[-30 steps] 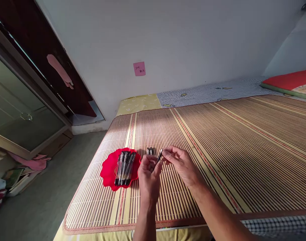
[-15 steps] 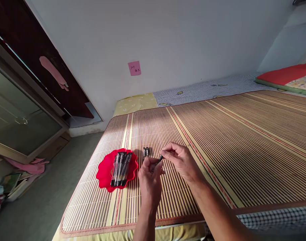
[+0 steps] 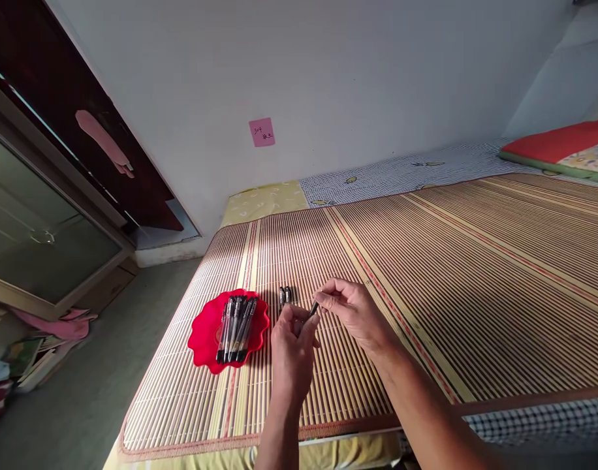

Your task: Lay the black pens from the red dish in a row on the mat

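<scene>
A small black piece, which looks like part of a pen [image 3: 314, 307], spans the gap between my two hands. My left hand [image 3: 293, 333] is closed around its lower end, and the fingers hide most of it. At the upper end, the thumb and fingertips of my right hand [image 3: 345, 307] pinch it. Just beyond my left hand, two black-capped pens [image 3: 285, 294] lie side by side on the mat, their lower parts covered by the hand. To the left, several clear-barrelled black pens [image 3: 237, 326] rest in a bunch on a red scalloped plate [image 3: 201, 336].
A striped bamboo mat [image 3: 407, 261] covers the bed. Behind it rises a white wall with a pink paper note [image 3: 262, 132]. Folded red bedding [image 3: 558, 145] lies at the far right. A glass-fronted cabinet [image 3: 39, 222] and grey floor [image 3: 132, 326] are on the left.
Both hands stay nearly in place, still on the black pen piece. My left hand and forearm have shifted very slightly. The plate and its pens look the same.
</scene>
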Tool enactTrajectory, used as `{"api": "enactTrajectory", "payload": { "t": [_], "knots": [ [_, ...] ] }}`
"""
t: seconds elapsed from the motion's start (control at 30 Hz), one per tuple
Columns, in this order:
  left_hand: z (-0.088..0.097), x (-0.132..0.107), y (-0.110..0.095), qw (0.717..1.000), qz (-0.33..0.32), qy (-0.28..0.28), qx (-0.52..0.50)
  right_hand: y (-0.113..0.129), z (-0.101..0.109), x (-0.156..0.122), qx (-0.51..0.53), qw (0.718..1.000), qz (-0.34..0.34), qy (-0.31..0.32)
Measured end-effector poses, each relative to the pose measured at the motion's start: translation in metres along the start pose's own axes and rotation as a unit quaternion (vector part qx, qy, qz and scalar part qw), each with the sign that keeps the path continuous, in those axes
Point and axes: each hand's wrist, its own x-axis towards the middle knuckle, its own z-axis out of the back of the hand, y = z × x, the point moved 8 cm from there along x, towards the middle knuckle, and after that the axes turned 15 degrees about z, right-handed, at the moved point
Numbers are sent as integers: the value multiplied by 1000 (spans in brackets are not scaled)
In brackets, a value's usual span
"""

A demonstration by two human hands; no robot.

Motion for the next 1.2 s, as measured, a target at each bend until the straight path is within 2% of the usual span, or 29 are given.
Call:
{"api": "enactTrajectory", "payload": {
  "t": [0.1, 0.13, 0.17, 0.27, 0.33, 0.43, 0.53, 0.7, 0.9, 1.0, 1.07, 1.2],
  "knots": [
    [-13, 0, -1, 994, 15, 110, 3, 2, 1, 0, -5, 1000, -1, 13],
    [-15, 0, 1, 992, 24, 127, -4, 2, 2, 0, -6, 1000, -3, 16],
    [-15, 1, 2, 992, 31, 125, -12, 1, 2, 0, -7, 1000, -5, 17],
    [-4, 4, 6, 998, 31, 42, -25, -2, 3, 0, -6, 1000, -6, 11],
    [-2, 4, 7, 999, 27, 19, -20, -3, 4, 0, 3, 1000, -6, 9],
    [-13, 1, 7, 995, 36, 93, -21, -3, 3, 1, 36, 999, -12, 23],
    [-22, -1, 8, 983, 69, 156, -65, -3, 2, 1, 67, 997, -20, 37],
    [-14, 2, 11, 990, 68, 95, -78, -6, 5, 1, 64, 997, -20, 29],
    [-26, -3, 20, 963, 123, 211, -114, -7, 4, 3, 74, 997, -3, 27],
    [-27, -4, 24, 954, 148, 231, -120, -8, 10, 2, 84, 996, -5, 1],
    [-25, -4, 25, 955, 149, 240, -86, -8, 22, 3, 90, 995, -9, -42],
    [-10, -1, 25, 960, 119, 249, 34, -3, 71, 4, 135, 969, 32, -203]
  ]
}}
